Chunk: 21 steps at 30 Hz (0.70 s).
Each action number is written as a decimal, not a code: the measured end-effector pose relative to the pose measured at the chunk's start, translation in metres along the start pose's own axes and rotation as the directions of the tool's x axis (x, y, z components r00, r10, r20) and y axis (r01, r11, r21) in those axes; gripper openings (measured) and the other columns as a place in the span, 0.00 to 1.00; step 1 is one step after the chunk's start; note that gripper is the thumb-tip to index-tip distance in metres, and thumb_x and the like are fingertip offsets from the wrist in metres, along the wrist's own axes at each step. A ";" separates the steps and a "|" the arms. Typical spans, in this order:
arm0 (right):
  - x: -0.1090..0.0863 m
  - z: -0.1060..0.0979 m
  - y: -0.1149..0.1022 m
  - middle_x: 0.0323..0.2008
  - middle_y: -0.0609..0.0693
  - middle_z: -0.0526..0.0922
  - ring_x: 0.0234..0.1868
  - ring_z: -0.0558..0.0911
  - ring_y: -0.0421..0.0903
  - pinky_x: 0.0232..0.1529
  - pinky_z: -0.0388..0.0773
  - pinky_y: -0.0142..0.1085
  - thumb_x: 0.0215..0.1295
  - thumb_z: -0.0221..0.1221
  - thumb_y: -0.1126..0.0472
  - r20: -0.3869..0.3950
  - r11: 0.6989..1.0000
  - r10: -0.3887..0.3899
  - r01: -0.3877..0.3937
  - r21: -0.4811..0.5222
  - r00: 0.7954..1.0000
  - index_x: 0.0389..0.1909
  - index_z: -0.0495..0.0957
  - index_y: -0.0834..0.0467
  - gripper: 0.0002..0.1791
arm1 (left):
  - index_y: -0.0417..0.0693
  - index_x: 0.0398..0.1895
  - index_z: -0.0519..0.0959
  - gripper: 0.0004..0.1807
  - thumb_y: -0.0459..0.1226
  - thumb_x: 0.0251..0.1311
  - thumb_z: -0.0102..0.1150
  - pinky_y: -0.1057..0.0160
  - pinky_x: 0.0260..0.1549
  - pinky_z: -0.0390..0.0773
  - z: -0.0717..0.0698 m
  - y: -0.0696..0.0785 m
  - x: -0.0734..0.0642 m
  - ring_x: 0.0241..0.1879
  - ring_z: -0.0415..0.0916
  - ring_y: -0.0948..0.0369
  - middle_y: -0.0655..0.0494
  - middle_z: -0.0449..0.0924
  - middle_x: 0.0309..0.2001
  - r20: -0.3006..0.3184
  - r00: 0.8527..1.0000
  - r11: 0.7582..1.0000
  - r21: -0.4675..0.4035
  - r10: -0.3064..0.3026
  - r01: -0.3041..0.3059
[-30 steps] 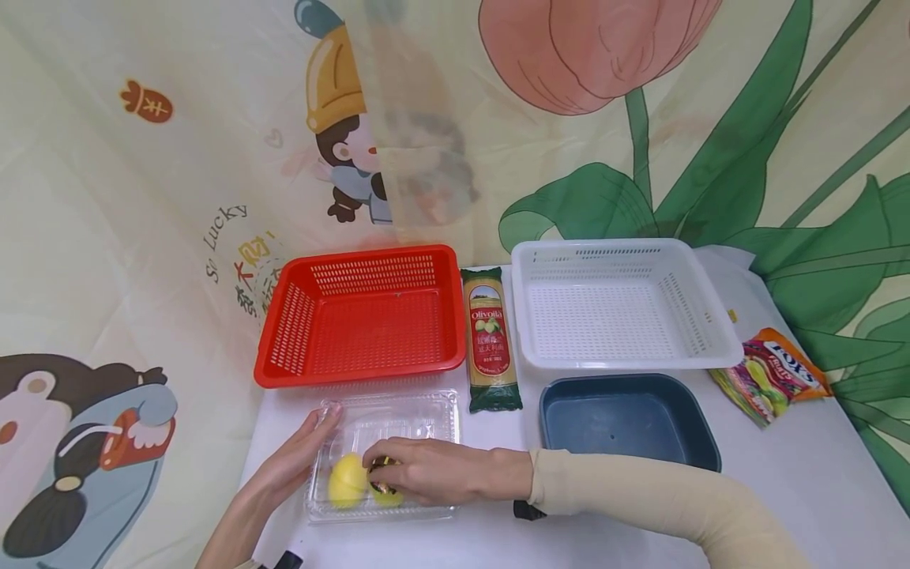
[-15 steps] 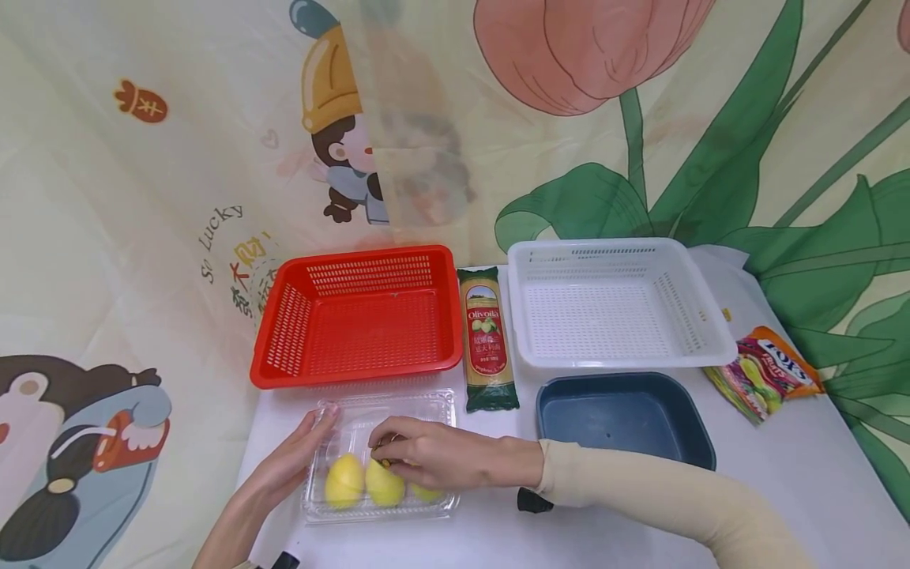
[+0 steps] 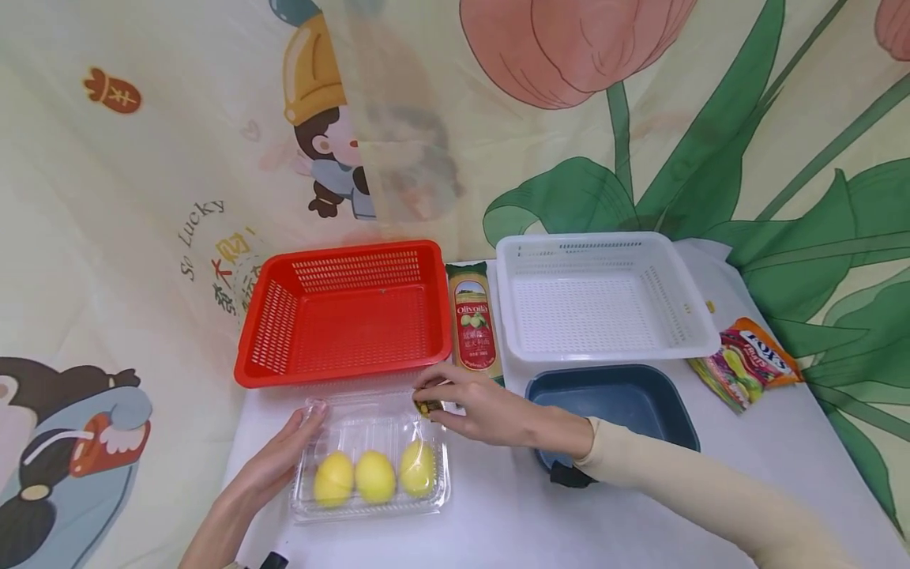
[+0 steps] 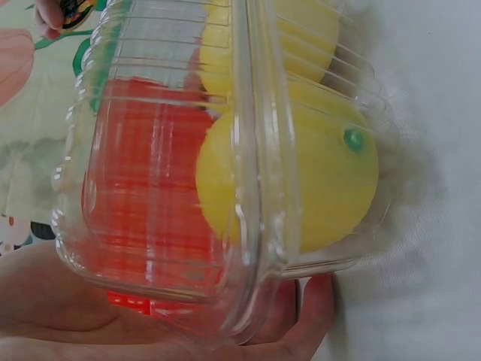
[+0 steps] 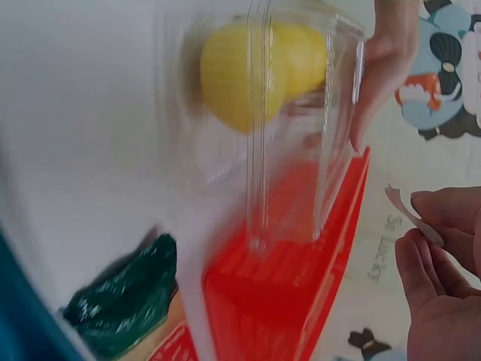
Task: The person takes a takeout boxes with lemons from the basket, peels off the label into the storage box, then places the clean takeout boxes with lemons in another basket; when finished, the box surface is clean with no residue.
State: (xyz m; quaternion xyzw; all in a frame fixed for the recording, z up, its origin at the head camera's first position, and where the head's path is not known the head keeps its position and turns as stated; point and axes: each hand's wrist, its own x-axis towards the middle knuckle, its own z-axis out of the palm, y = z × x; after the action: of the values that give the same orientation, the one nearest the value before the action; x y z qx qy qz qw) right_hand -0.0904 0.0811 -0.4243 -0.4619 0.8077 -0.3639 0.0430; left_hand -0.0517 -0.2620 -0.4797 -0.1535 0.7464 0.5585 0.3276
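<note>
A clear plastic clamshell box (image 3: 370,454) lies on the white table, its lid tipped open toward the back. Three yellow lemons (image 3: 374,476) sit in a row inside; the left wrist view shows one lemon (image 4: 316,180) close up. My left hand (image 3: 298,435) rests with straight fingers against the box's left side and lid corner. Above the box's back right corner, my right hand (image 3: 426,399) pinches a small dark and yellow sticker (image 3: 429,407). In the right wrist view the sticker (image 5: 409,214) shows its pale back between my fingertips (image 5: 432,207).
A red basket (image 3: 348,316) stands behind the box. To its right lie a green Olivoila pasta pack (image 3: 472,324), then a white basket (image 3: 604,296). A dark blue tray (image 3: 614,399) sits in front of the white basket. A Fox's candy bag (image 3: 746,359) lies far right.
My right hand has lifted off the lemons and moved back and to the right with the sticker pinched. All three lemons now show. My left hand stays at the box's side.
</note>
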 end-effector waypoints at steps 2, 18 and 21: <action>-0.006 -0.008 0.005 0.59 0.51 0.78 0.62 0.76 0.44 0.54 0.82 0.28 0.65 0.68 0.62 -0.028 1.000 0.021 -0.021 -0.003 0.999 0.59 0.83 0.58 0.21 | 0.42 0.80 0.23 0.55 0.66 0.72 0.39 0.31 0.73 0.37 0.000 0.001 -0.001 0.79 0.30 0.33 0.32 0.25 0.80 -0.001 1.000 1.000 0.002 0.000 0.000; -0.075 -0.049 0.029 0.58 0.46 0.78 0.58 0.79 0.43 0.51 0.86 0.37 0.59 0.72 0.65 -0.160 0.965 0.252 -0.261 -0.040 0.954 0.55 0.84 0.59 0.21 | 0.45 0.81 0.24 0.57 0.69 0.70 0.38 0.30 0.72 0.40 -0.001 0.001 0.002 0.78 0.31 0.32 0.32 0.27 0.80 0.001 1.000 0.999 0.033 -0.017 0.017; -0.090 -0.052 0.035 0.56 0.47 0.79 0.56 0.81 0.43 0.50 0.86 0.39 0.58 0.72 0.66 -0.192 0.965 0.239 -0.255 -0.062 0.952 0.53 0.85 0.59 0.21 | 0.45 0.81 0.25 0.58 0.70 0.69 0.38 0.30 0.72 0.42 0.000 0.001 0.003 0.78 0.33 0.32 0.31 0.29 0.80 -0.007 1.000 0.998 0.050 -0.023 0.024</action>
State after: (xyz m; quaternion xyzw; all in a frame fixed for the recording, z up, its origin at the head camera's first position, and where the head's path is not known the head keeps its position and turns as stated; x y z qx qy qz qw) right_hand -0.0848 0.1902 -0.4323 -0.3233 0.8746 -0.3613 -0.0058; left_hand -0.0547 -0.2616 -0.4808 -0.1560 0.7594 0.5352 0.3354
